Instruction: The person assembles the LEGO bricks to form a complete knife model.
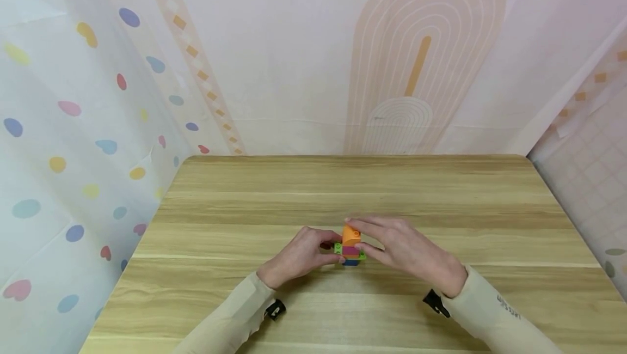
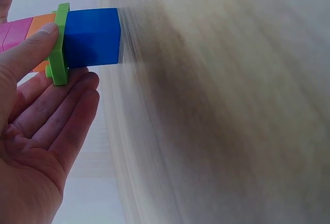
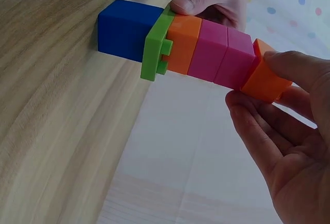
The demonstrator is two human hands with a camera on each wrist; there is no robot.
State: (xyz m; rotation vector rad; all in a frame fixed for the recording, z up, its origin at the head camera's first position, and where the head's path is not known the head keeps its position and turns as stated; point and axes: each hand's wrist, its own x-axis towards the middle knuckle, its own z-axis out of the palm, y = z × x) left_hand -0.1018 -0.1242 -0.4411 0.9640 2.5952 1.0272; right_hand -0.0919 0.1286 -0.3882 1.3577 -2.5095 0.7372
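A small tower of toy building blocks stands on the table, its blue block (image 3: 126,30) at the bottom. Above that come a wider green plate (image 2: 60,48) with studs, an orange block (image 3: 183,43) and two pink blocks (image 3: 209,51). My left hand (image 1: 311,250) pinches the tower at the lower orange block and green plate, thumb on the near side. At the top, my right hand (image 1: 404,242) grips another orange block (image 3: 263,77) between thumb and fingers. This top block sits slightly tilted against the upper pink block.
The wood-grain table (image 1: 245,196) reaches back to a patterned curtain (image 1: 294,71), which also hangs along the left side. Black wrist-worn devices show under the left sleeve (image 1: 220,316) and right sleeve (image 1: 495,310).
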